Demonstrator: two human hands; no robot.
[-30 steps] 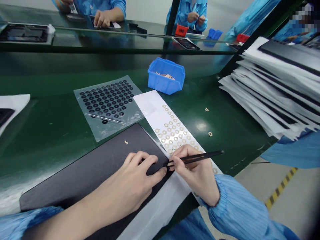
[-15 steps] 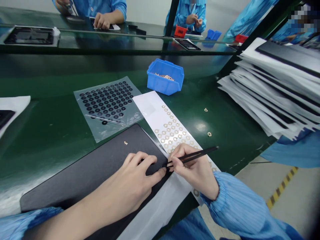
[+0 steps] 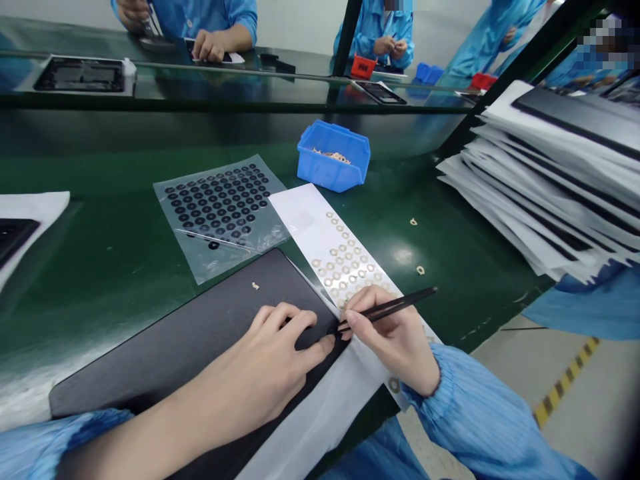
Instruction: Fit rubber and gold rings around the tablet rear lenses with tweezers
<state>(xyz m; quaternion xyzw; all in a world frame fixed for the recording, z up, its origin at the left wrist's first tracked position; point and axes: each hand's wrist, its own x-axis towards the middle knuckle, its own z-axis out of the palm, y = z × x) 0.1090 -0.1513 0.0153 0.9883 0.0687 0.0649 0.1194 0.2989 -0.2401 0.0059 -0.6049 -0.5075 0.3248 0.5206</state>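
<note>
A black flat panel lies slanted across the bench, partly over a white sheet. On it rests my left hand, fingers bent and apart, with the thumb tip at a small black piece near the right corner. My right hand is closed round black tweezers, whose tips meet that corner beside my left thumb. Exactly what the tips touch is hidden. A small pale scrap sits on the panel. Under my right hand runs a white strip of ring-shaped stickers.
A clear sheet of black rings lies beyond the panel. Behind the strip stands a blue bin of small tan pieces. Two loose rings lie at right, near a tall stack of sheeted panels. Co-workers sit across the bench.
The view has shifted slightly, so the bench things appear a little further right. Both hands stay at the panel's corner, and the tweezers have tilted slightly.
</note>
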